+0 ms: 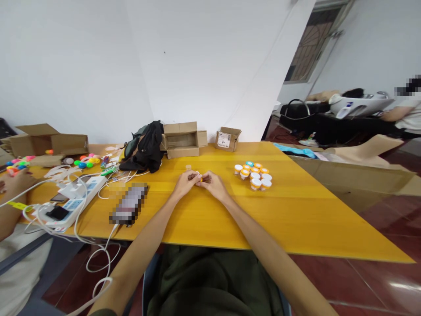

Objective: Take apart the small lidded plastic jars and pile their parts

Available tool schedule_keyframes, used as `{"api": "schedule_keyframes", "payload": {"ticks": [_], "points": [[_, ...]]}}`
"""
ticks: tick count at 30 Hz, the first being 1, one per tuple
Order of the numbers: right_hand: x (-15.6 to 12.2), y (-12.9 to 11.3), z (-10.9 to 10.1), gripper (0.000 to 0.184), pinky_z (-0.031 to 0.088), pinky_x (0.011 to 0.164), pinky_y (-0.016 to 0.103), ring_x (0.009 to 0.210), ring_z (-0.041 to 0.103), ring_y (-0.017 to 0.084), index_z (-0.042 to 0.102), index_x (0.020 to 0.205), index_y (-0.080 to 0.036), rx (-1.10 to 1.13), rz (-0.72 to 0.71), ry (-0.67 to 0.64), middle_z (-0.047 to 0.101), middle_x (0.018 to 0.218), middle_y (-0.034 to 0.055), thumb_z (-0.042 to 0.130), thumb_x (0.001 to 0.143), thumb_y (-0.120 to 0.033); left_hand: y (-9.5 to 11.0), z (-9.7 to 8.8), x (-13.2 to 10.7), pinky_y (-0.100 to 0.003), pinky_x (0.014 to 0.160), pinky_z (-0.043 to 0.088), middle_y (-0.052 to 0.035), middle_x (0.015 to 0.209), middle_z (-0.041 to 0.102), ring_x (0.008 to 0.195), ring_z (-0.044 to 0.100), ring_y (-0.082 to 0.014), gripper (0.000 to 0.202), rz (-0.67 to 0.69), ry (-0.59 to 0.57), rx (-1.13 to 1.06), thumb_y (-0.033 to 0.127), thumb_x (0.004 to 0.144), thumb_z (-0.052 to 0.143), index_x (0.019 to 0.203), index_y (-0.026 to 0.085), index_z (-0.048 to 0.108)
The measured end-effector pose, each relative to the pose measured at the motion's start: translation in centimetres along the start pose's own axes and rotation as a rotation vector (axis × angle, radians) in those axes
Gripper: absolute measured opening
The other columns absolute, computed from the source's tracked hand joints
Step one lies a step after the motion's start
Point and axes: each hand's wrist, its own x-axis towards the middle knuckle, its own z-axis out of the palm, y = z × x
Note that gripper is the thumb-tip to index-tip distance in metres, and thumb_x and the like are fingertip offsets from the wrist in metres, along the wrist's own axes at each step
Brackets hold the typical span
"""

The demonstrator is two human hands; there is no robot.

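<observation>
My left hand (186, 182) and my right hand (213, 184) meet over the middle of the table, fingertips nearly touching. Both are closed in a pinch around something small; only bits of white and orange show between the fingers, and its kind cannot be made out. Just behind my left hand stands a small clear cup (188, 167). To the right of my right hand is a cluster of several small clear jars with coloured lids: white-lidded jars (255, 183), orange-lidded jars (244, 172) and a teal-lidded jar (249, 164).
On the yellow table (296, 224), a phone (130, 204) and a cabled power strip (82, 199) lie left. Behind are a black bag (148, 149), an open cardboard box (183, 151) and a smaller box (227, 139). Another person's hand (16, 184) is at far left, near coloured balls (82, 165).
</observation>
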Motion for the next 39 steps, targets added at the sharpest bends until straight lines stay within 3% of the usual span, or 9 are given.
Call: {"api": "schedule_keyframes", "payload": {"ticks": [6, 10, 18, 25, 33, 39], "points": [[0.3, 0.1, -0.3, 0.027, 0.056, 0.078, 0.035, 0.077, 0.069, 0.018, 0.062, 0.079, -0.022, 0.045, -0.016, -0.049, 0.073, 0.079, 0.0004, 0.079, 0.059, -0.029, 0.1, -0.2, 0.1, -0.028, 0.068, 0.053, -0.0043, 0.078, 0.074, 0.074, 0.067, -0.019, 0.027, -0.051, -0.001, -0.068, 0.043, 0.073, 0.07, 0.081, 0.017, 0.072], [0.5, 0.6, -0.7, 0.028, 0.056, 0.079, 0.035, 0.079, 0.07, 0.018, 0.066, 0.084, -0.021, 0.066, -0.001, -0.086, 0.074, 0.083, 0.0012, 0.078, 0.059, -0.029, 0.3, -0.4, 0.1, -0.025, 0.057, 0.048, -0.0021, 0.07, 0.07, 0.064, 0.062, -0.0157, 0.027, -0.109, 0.016, -0.082, 0.042, 0.074, 0.067, 0.084, 0.018, 0.074], [0.8, 1.0, -1.2, 0.029, 0.057, 0.078, 0.036, 0.077, 0.07, 0.018, 0.066, 0.079, -0.02, 0.112, 0.08, -0.07, 0.073, 0.082, 0.0014, 0.081, 0.056, -0.027, 0.6, -0.9, 0.2, -0.024, 0.055, 0.046, -0.0017, 0.074, 0.072, 0.066, 0.061, -0.0158, 0.02, -0.125, 0.1, -0.099, 0.033, 0.074, 0.059, 0.076, 0.02, 0.074], [0.8, 0.7, -1.6, 0.027, 0.057, 0.073, 0.034, 0.072, 0.069, 0.019, 0.065, 0.078, -0.02, 0.054, 0.075, -0.046, 0.072, 0.078, 0.0007, 0.079, 0.056, -0.026, 0.7, -1.1, 0.1, -0.029, 0.075, 0.05, -0.001, 0.078, 0.071, 0.075, 0.062, -0.0174, 0.017, -0.037, 0.13, 0.086, 0.017, 0.072, 0.054, 0.072, 0.02, 0.071], [1.1, 1.1, -2.5, 0.026, 0.057, 0.071, 0.033, 0.072, 0.068, 0.017, 0.065, 0.081, -0.021, -0.016, 0.05, -0.021, 0.073, 0.082, 0.0007, 0.077, 0.059, -0.027, 0.9, -0.6, -0.8, -0.031, 0.084, 0.05, -0.0018, 0.087, 0.063, 0.085, 0.061, -0.0194, 0.026, 0.136, -0.017, 0.454, 0.007, 0.069, 0.055, 0.085, 0.022, 0.068], [1.1, 1.2, -2.6, 0.025, 0.057, 0.071, 0.034, 0.073, 0.069, 0.019, 0.065, 0.081, -0.021, -0.047, 0.042, 0.001, 0.073, 0.082, 0.0014, 0.078, 0.059, -0.026, 0.9, -0.9, -0.8, -0.034, 0.092, 0.048, -0.0038, 0.095, 0.062, 0.099, 0.06, -0.0236, 0.027, 0.164, 0.072, 0.554, 0.005, 0.069, 0.057, 0.087, 0.024, 0.063]]}}
